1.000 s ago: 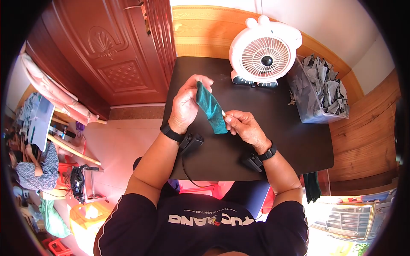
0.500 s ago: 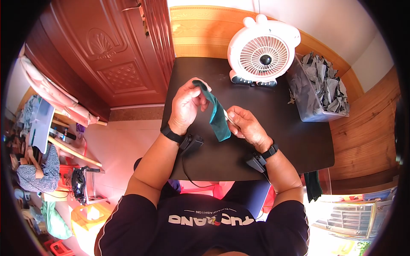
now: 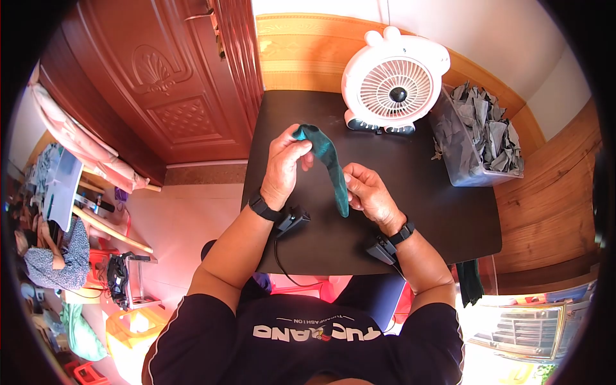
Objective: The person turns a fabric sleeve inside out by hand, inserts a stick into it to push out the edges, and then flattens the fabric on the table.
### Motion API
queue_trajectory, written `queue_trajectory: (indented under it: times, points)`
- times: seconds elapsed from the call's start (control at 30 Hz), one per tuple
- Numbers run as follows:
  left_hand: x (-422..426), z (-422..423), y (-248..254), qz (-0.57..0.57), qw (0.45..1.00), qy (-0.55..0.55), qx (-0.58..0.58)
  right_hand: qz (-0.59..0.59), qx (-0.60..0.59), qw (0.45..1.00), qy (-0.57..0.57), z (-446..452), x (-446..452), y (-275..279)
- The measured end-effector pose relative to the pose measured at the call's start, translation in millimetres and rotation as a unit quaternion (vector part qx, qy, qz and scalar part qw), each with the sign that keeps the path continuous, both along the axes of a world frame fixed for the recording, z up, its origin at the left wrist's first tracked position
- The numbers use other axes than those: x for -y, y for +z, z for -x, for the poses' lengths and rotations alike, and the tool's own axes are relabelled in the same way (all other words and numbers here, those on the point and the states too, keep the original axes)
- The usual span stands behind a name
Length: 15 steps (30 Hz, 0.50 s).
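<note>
Left fingers: the left hand (image 3: 280, 168) is closed at thumb and fingertips on the upper end of the dark green velvety fabric strip (image 3: 328, 160).
Right fingers: the right hand (image 3: 373, 196) has thumb and forefinger brought together at the strip's right edge, in its lower half; I cannot tell whether they pinch fabric or something small.
Strip: located between the two hands, raised over the table as I view it; top end curled over, lower end narrow and pointing toward the wearer.
Wrists: a black band on each, left (image 3: 263, 208) and right (image 3: 403, 232), with a black box-shaped device beside each, left (image 3: 293, 221) and right (image 3: 382, 248).
Cable: one thin black cable (image 3: 277, 255) runs down from the left device.
Table: dark, smooth-topped table (image 3: 430, 218), corners rounded.
Fan: white round fan with ear shapes and shoe-like feet (image 3: 398, 94), upright at the far side of the table, beyond the right hand.
Bin: clear plastic bin (image 3: 470, 168), right of the fan, heaped with grey fabric-like scraps (image 3: 484, 128).
Surroundings: I note a reddish-brown panelled door (image 3: 160, 83) beyond the table's left side, and another person in patterned clothing (image 3: 61, 256) at far left, well apart.
</note>
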<state>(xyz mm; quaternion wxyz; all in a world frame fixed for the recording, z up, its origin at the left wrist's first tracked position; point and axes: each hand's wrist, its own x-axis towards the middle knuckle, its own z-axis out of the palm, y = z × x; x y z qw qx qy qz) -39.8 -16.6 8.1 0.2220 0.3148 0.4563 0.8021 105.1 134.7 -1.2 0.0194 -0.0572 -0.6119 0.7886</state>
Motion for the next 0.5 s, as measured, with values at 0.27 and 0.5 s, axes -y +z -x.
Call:
queue_trajectory:
  times: [0.27,0.5]
  points:
    - [2.1,4.0,2.2,0.014,0.998,-0.041,0.053,0.011,-0.007,1.0,-0.021,1.1,3.6,-3.3]
    - [10.3,3.1,17.8,0.057,0.977,0.182,-0.093,-0.032,0.005,0.999,-0.021,2.1,-4.5,2.9]
